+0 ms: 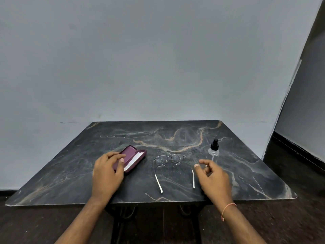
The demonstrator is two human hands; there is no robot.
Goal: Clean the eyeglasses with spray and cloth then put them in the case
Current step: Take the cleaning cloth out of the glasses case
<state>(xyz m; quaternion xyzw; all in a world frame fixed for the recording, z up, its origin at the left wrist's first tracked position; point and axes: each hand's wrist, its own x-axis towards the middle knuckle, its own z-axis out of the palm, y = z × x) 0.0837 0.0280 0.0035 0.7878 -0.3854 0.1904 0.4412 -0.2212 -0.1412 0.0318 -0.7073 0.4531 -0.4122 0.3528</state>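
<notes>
Wire-framed eyeglasses (pixel 168 159) lie in the middle of the dark marble table (pixel 175 136), their temples unfolded and pointing toward me. To their left lies a maroon glasses case (pixel 134 155), open, with a white cloth (pixel 134 160) showing inside. My left hand (pixel 107 173) holds the near end of the case, fingers over the lid and thumb against its edge. A small clear spray bottle (pixel 213 148) with a black nozzle stands upright to the right of the glasses. Between the right temple and the bottle, my right hand (pixel 213 178) hovers with loosely curled fingers and holds nothing.
The table stands against a plain grey wall. Its front edge runs just below my wrists, over a dark floor and black metal table legs. A thin pink band circles my right wrist (pixel 227 209).
</notes>
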